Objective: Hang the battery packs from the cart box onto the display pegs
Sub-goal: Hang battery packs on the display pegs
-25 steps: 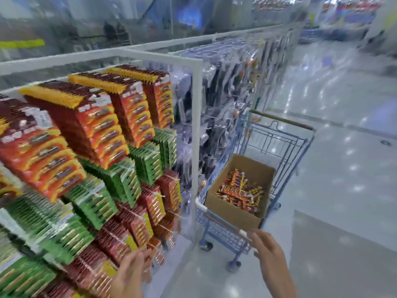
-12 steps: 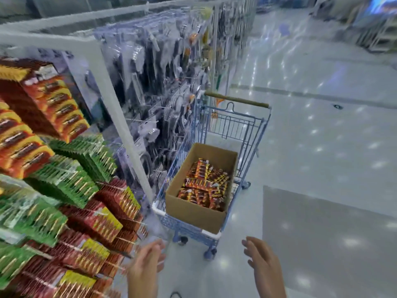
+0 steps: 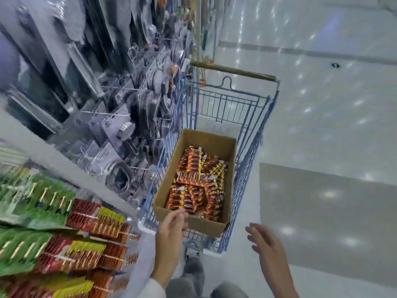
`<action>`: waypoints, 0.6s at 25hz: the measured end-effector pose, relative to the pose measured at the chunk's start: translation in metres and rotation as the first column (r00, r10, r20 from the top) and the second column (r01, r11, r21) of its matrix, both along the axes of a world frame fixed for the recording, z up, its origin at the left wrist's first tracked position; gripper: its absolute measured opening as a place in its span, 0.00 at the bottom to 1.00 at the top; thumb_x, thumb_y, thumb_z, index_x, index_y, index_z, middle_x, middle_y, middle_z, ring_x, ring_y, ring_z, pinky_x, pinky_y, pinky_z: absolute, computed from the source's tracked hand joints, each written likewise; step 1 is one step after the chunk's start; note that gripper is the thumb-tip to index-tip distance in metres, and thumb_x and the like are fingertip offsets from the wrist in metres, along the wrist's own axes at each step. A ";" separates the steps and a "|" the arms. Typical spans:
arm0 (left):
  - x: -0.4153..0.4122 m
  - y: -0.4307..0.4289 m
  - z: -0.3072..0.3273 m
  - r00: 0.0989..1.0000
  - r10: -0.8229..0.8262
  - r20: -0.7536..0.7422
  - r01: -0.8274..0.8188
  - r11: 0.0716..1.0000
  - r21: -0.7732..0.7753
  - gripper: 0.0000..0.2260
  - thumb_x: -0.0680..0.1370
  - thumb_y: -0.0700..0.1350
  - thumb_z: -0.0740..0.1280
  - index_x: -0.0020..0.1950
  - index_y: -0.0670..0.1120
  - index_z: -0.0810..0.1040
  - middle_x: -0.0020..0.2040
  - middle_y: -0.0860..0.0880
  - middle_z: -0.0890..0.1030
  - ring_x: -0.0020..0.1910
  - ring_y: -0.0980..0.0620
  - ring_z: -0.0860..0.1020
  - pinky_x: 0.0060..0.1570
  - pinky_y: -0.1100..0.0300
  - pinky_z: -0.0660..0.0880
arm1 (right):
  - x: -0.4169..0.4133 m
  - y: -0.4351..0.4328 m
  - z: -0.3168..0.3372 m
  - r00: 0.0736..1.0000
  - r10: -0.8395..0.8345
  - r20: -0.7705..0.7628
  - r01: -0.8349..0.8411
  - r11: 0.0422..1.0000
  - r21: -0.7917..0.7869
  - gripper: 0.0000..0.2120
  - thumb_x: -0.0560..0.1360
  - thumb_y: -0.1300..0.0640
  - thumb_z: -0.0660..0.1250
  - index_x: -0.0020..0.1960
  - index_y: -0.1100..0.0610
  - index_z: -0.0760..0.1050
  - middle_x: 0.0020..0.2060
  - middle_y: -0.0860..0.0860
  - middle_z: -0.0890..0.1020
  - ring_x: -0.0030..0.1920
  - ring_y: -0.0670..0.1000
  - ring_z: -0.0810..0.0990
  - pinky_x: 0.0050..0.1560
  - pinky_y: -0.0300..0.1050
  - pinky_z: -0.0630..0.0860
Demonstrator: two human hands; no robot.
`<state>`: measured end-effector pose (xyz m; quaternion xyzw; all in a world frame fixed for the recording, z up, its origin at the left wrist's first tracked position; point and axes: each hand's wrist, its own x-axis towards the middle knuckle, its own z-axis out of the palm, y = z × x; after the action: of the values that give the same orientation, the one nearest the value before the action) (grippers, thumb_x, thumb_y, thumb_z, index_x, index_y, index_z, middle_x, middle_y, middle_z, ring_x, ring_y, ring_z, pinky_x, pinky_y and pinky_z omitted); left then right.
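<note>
A brown cardboard box [image 3: 229, 186] sits in a blue wire cart [image 3: 255, 134]. Inside it lie several red and orange battery packs [image 3: 197, 183] in a loose heap. My left hand [image 3: 171, 231] reaches over the box's near wall with relaxed fingers and holds nothing. Out to the right of the cart, my right hand [image 3: 266, 246] hovers with spread fingers, also holding nothing. Red and green battery packs [image 3: 86, 244] hang on the display pegs at the lower left, blurred.
Grey and clear blister packs [image 3: 120, 117] hang on pegs left of the cart. The cart's handle [image 3: 232, 70] points away from me. Glossy floor [image 3: 322, 125] lies to the right, with a grey mat [image 3: 326, 216] beside the cart. My legs show at the bottom.
The view has swung right and down from the battery display to the cart. My left hand has left the pegs and come to the box's near wall; the right hand has drifted right.
</note>
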<state>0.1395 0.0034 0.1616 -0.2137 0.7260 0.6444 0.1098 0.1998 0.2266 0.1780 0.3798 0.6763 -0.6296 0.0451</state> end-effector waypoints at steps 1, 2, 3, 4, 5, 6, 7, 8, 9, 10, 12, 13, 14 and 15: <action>-0.018 0.003 -0.009 0.999 -0.042 0.018 0.043 0.999 -0.021 0.08 0.85 0.46 0.64 0.58 0.53 0.83 0.51 0.56 0.86 0.52 0.52 0.84 0.54 0.52 0.82 | -0.012 0.001 -0.001 1.000 -0.008 0.010 0.008 1.000 0.008 0.04 0.81 0.54 0.68 0.53 0.50 0.82 0.51 0.48 0.86 0.55 0.52 0.83 0.61 0.55 0.77; -0.034 0.008 -0.019 0.996 -0.078 0.042 0.080 0.996 -0.041 0.08 0.85 0.47 0.65 0.58 0.53 0.83 0.52 0.57 0.86 0.52 0.53 0.84 0.55 0.52 0.82 | -0.022 0.003 -0.001 1.000 -0.015 0.016 0.014 1.000 0.015 0.04 0.81 0.54 0.68 0.53 0.50 0.82 0.51 0.48 0.86 0.55 0.52 0.83 0.60 0.54 0.77; -0.048 0.012 -0.028 0.992 -0.106 0.065 0.110 0.992 -0.059 0.07 0.85 0.47 0.65 0.58 0.54 0.83 0.52 0.56 0.86 0.52 0.53 0.84 0.56 0.51 0.82 | -0.029 0.004 -0.001 1.000 -0.018 0.023 0.018 1.000 0.020 0.04 0.81 0.53 0.68 0.54 0.49 0.81 0.50 0.48 0.86 0.54 0.51 0.83 0.59 0.53 0.77; -0.061 0.016 -0.035 0.988 -0.125 0.086 0.131 0.989 -0.064 0.07 0.85 0.48 0.65 0.57 0.55 0.82 0.52 0.56 0.85 0.52 0.53 0.84 0.56 0.50 0.82 | -0.034 0.003 0.000 0.999 -0.016 0.035 0.015 1.000 0.025 0.05 0.81 0.51 0.68 0.54 0.49 0.81 0.51 0.46 0.86 0.55 0.51 0.83 0.60 0.53 0.77; -0.076 0.022 -0.046 0.983 -0.139 0.117 0.147 0.987 -0.063 0.06 0.85 0.48 0.65 0.57 0.55 0.82 0.53 0.55 0.85 0.52 0.52 0.84 0.56 0.49 0.82 | -0.040 0.004 -0.003 0.998 -0.012 0.056 0.010 1.000 0.027 0.05 0.80 0.50 0.68 0.54 0.48 0.81 0.51 0.45 0.86 0.55 0.50 0.83 0.60 0.53 0.78; -0.090 0.028 -0.058 0.975 -0.155 0.159 0.167 0.984 -0.060 0.06 0.85 0.48 0.65 0.57 0.54 0.82 0.53 0.54 0.85 0.52 0.51 0.83 0.57 0.49 0.81 | -0.046 0.005 -0.008 0.997 -0.012 0.082 0.010 1.000 0.025 0.06 0.80 0.50 0.68 0.54 0.48 0.82 0.51 0.44 0.86 0.55 0.49 0.83 0.61 0.53 0.78; -0.104 0.036 -0.072 0.958 -0.185 0.219 0.202 0.978 -0.057 0.06 0.84 0.49 0.65 0.57 0.54 0.81 0.53 0.53 0.85 0.53 0.50 0.83 0.58 0.49 0.81 | -0.052 0.007 -0.012 0.994 -0.018 0.107 0.017 1.000 0.015 0.06 0.80 0.50 0.68 0.54 0.48 0.82 0.51 0.44 0.86 0.56 0.49 0.83 0.61 0.53 0.78; -0.119 0.048 -0.087 0.935 -0.208 0.286 0.229 0.972 -0.043 0.06 0.84 0.50 0.66 0.58 0.54 0.81 0.54 0.52 0.84 0.54 0.49 0.83 0.60 0.48 0.80 | -0.059 0.012 -0.018 0.991 -0.024 0.131 0.024 1.000 0.006 0.06 0.80 0.50 0.68 0.54 0.48 0.82 0.51 0.44 0.86 0.56 0.49 0.83 0.61 0.53 0.78; -0.132 0.060 -0.105 0.909 -0.217 0.356 0.244 0.969 -0.032 0.06 0.83 0.51 0.66 0.57 0.54 0.81 0.55 0.52 0.84 0.55 0.49 0.83 0.62 0.47 0.80 | -0.065 0.016 -0.022 0.987 -0.023 0.158 0.023 1.000 0.002 0.05 0.80 0.51 0.68 0.54 0.48 0.82 0.51 0.44 0.86 0.56 0.49 0.83 0.61 0.53 0.78; -0.144 0.071 -0.122 0.882 -0.225 0.413 0.261 0.965 -0.032 0.07 0.83 0.51 0.67 0.58 0.53 0.82 0.56 0.51 0.84 0.57 0.49 0.82 0.64 0.46 0.78 | -0.072 0.019 -0.027 0.984 -0.022 0.178 0.023 1.000 -0.004 0.05 0.81 0.51 0.68 0.54 0.49 0.82 0.51 0.44 0.86 0.56 0.49 0.84 0.60 0.52 0.78; -0.163 0.094 -0.155 0.831 -0.241 0.502 0.318 0.945 -0.074 0.10 0.84 0.47 0.65 0.61 0.48 0.83 0.59 0.49 0.83 0.60 0.47 0.80 0.66 0.52 0.75 | -0.083 0.023 -0.030 0.980 -0.040 0.193 0.044 0.999 -0.017 0.05 0.81 0.54 0.67 0.54 0.51 0.82 0.51 0.46 0.87 0.55 0.50 0.84 0.59 0.52 0.78; -0.171 0.104 -0.173 0.809 -0.238 0.538 0.353 0.928 -0.119 0.11 0.85 0.44 0.63 0.63 0.45 0.83 0.60 0.47 0.83 0.62 0.46 0.79 0.65 0.55 0.73 | -0.088 0.025 -0.034 0.978 -0.053 0.200 0.059 0.998 -0.021 0.06 0.81 0.56 0.67 0.54 0.52 0.82 0.50 0.47 0.87 0.54 0.50 0.85 0.59 0.53 0.79; -0.176 0.115 -0.192 0.787 -0.245 0.566 0.390 0.908 -0.150 0.12 0.85 0.42 0.62 0.64 0.42 0.82 0.62 0.45 0.82 0.64 0.44 0.78 0.64 0.55 0.72 | -0.094 0.027 -0.038 0.978 -0.059 0.198 0.065 0.998 -0.024 0.06 0.81 0.56 0.67 0.53 0.52 0.83 0.50 0.48 0.87 0.54 0.50 0.85 0.59 0.53 0.79; -0.179 0.125 -0.212 0.753 -0.271 0.600 0.445 0.881 -0.161 0.13 0.85 0.41 0.62 0.65 0.40 0.81 0.63 0.43 0.81 0.65 0.42 0.78 0.64 0.54 0.71 | -0.099 0.029 -0.043 0.979 -0.060 0.197 0.066 0.997 -0.026 0.06 0.81 0.57 0.67 0.53 0.52 0.83 0.50 0.48 0.87 0.54 0.50 0.85 0.59 0.53 0.78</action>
<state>-0.0392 0.1281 -0.0503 -0.2624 0.7757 0.4041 0.4075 0.1006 0.2558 0.1355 0.4604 0.6460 -0.6010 0.0977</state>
